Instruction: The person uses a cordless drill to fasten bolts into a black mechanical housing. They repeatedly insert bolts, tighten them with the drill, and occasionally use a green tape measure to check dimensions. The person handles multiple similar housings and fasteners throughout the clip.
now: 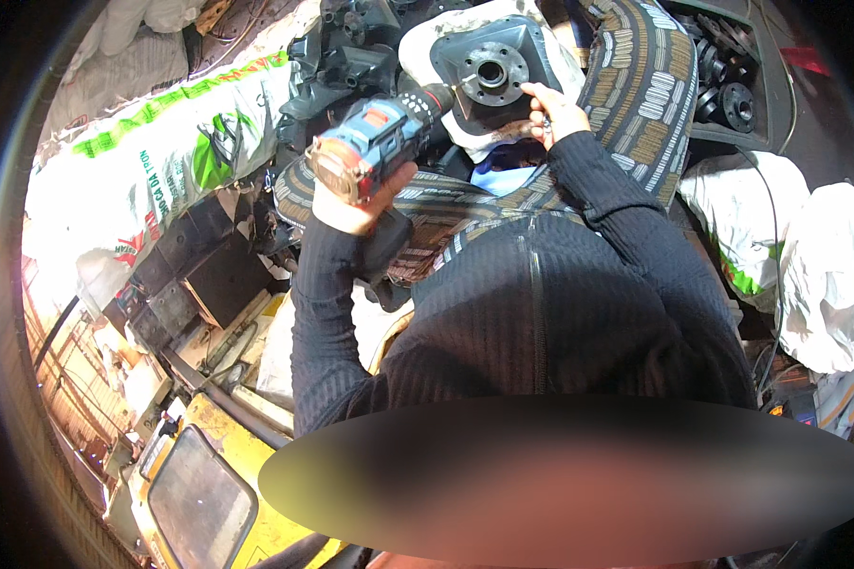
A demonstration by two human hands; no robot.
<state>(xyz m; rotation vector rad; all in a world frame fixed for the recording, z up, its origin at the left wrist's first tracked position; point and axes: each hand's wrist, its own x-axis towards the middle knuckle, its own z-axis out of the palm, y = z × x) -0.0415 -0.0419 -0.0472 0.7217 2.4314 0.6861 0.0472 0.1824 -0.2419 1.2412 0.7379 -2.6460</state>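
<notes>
Lying along the upper left of the frame, a white printed sack (161,152) with green and red markings rests over dark boxes (199,270), and below it, at the lower left, sits a yellow machine body (194,493) with a dark window. Right of the sack, near the upper middle, the left hand (356,204) has its grip clamped around the handle of a blue and red cordless drill (375,137), whose dark nose points up and right toward a grey metal flange plate (491,68). That plate, with a round hub and a ring of bolt holes, lies on a white cloth (427,38) at the top centre of the frame. Just beside its lower right edge, the right hand (552,109) touches the plate's rim with fingers curled together on something small; what it pinches cannot be told. Dark ribbed sleeves run down from both hands to the lower centre. A patterned brown and white cushion (645,85) curves behind the right hand. Further right, a dark tray (773,104) holds black flanged parts (735,100), and crumpled white bags (807,247) lie at the right edge.
</notes>
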